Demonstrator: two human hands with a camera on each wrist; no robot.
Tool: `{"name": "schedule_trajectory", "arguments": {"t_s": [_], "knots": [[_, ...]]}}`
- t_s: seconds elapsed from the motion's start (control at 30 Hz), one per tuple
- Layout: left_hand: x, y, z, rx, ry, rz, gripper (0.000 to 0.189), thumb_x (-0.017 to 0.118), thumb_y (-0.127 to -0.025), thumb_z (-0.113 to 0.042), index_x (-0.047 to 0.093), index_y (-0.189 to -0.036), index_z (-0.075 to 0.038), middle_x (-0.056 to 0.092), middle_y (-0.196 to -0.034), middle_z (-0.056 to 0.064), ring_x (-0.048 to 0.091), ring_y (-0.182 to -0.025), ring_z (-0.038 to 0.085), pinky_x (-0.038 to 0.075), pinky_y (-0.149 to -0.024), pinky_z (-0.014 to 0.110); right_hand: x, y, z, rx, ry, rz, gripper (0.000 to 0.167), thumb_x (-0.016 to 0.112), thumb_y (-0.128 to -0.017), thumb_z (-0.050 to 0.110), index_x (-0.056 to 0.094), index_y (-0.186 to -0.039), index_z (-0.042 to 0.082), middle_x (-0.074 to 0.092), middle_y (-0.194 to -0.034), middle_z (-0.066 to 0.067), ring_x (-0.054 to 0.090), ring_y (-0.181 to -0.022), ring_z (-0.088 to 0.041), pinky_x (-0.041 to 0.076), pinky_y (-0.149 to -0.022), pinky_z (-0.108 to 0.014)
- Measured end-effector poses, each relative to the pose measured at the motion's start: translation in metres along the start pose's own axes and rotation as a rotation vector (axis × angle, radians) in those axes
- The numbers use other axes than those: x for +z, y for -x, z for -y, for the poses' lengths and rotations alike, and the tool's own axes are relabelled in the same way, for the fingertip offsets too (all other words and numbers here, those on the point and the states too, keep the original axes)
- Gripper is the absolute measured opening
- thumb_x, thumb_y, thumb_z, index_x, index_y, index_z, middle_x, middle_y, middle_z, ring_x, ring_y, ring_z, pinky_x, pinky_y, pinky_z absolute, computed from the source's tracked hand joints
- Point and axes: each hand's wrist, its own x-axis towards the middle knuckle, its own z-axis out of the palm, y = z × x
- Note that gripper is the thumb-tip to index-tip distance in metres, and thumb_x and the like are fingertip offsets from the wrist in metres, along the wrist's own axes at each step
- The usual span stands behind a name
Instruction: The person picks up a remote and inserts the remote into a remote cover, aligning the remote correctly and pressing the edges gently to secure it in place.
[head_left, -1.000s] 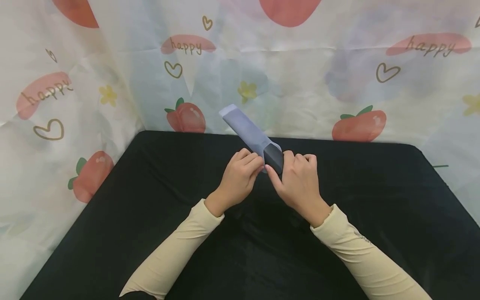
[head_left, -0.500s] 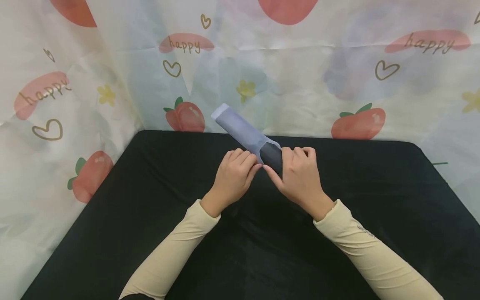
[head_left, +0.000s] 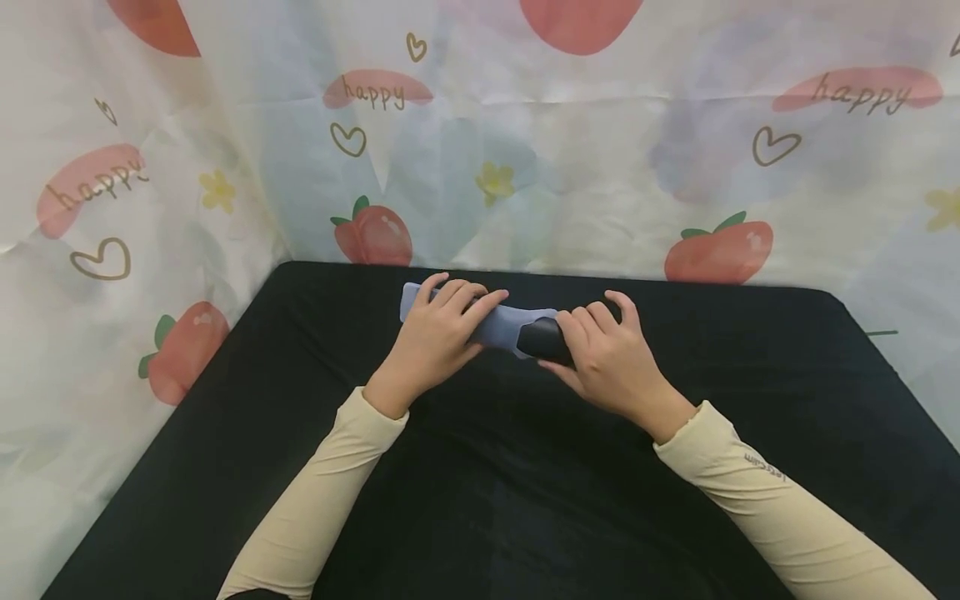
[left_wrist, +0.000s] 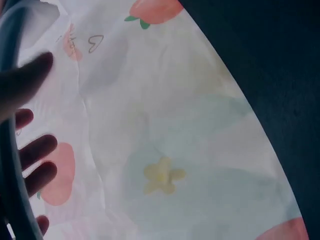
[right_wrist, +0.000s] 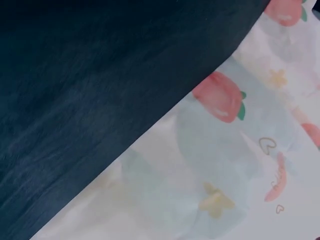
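Note:
In the head view, a blue-grey sleeve (head_left: 504,327) lies nearly level above the table, with a smooth black object (head_left: 542,338) showing at its right end. What kind of thing the black object is, I cannot tell. My left hand (head_left: 438,333) grips the sleeve towards its left end, thumb below and fingers over the top. The black end is held by my right hand (head_left: 607,354), whose fingers cover its tip. The left wrist view catches left fingers (left_wrist: 39,150) beside a dark, blurred long edge (left_wrist: 9,150). No part of the right hand shows clearly in the right wrist view.
A black cloth covers the table (head_left: 510,500) beneath the hands. Behind and to the left hangs a pale curtain (head_left: 585,167) printed with fruit, hearts and flowers, meeting the table's back edge.
The sleeve has swung from a steep slant to nearly level and come lower. My left hand has shifted from its mouth leftward along it. The right hand stays on the black end.

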Motion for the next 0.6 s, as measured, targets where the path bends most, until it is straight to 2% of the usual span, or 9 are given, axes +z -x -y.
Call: {"name": "schedule_trajectory", "arguments": {"t_s": [0.07,0.17,0.27,0.4,0.5,0.6], "knots": [[0.0003,0.0013,0.0004,-0.003,-0.001,0.003,0.058,0.08,-0.073,-0.029,0.057,-0.126,-0.017,0.063,-0.108,0.002,0.059,-0.102,0.02,0.039,-0.098,0.043,-0.0002,0.0011,-0.0016,0.0,-0.009,-0.012,0.052,0.066,-0.08,0.041,0.055,-0.103,-0.004,0.06,-0.084,-0.017,0.054,-0.08,-0.033,0.039,-0.089,-0.058],[0.0012,0.0029,-0.0013,-0.015,0.022,0.021,0.057,0.076,-0.077,-0.033,0.056,-0.127,-0.015,0.064,-0.105,0.003,0.06,-0.097,0.02,0.043,-0.093,0.04,-0.0014,0.0017,-0.0034,0.004,-0.029,-0.039,0.053,0.048,-0.094,0.044,0.055,-0.11,-0.005,0.06,-0.09,-0.019,0.055,-0.083,-0.034,0.041,-0.088,-0.057],[0.0022,0.004,-0.0039,-0.03,0.05,0.046,0.059,0.073,-0.08,-0.035,0.053,-0.13,-0.013,0.064,-0.105,0.004,0.061,-0.096,0.02,0.045,-0.091,0.038,-0.0029,0.0014,-0.0039,0.02,-0.039,-0.052,0.058,0.032,-0.1,0.047,0.057,-0.114,-0.004,0.061,-0.094,-0.019,0.057,-0.085,-0.033,0.041,-0.087,-0.058],[0.0045,0.0039,-0.0065,-0.008,0.031,0.041,0.049,0.073,-0.081,-0.024,0.056,-0.125,-0.012,0.066,-0.102,0.003,0.063,-0.092,0.019,0.046,-0.089,0.036,-0.0036,0.0007,-0.0031,0.046,-0.054,-0.042,0.061,0.029,-0.1,0.048,0.061,-0.104,-0.003,0.065,-0.085,-0.016,0.059,-0.08,-0.03,0.04,-0.087,-0.057],[0.0062,0.003,-0.0074,0.018,-0.014,-0.007,0.031,0.071,-0.081,-0.013,0.062,-0.111,-0.012,0.069,-0.094,0.001,0.065,-0.086,0.017,0.047,-0.086,0.033,-0.0034,0.0004,-0.0018,0.075,-0.093,-0.048,0.061,0.029,-0.1,0.049,0.061,-0.093,-0.003,0.065,-0.074,-0.015,0.06,-0.071,-0.029,0.042,-0.084,-0.056],[0.0068,0.002,-0.0085,0.025,-0.051,-0.055,0.02,0.072,-0.081,-0.016,0.065,-0.1,-0.012,0.07,-0.088,0.0,0.065,-0.081,0.016,0.048,-0.083,0.031,-0.0054,-0.0014,-0.0006,0.133,-0.155,-0.044,0.059,0.029,-0.1,0.047,0.059,-0.087,-0.003,0.061,-0.065,-0.013,0.058,-0.062,-0.026,0.043,-0.083,-0.055]]}}
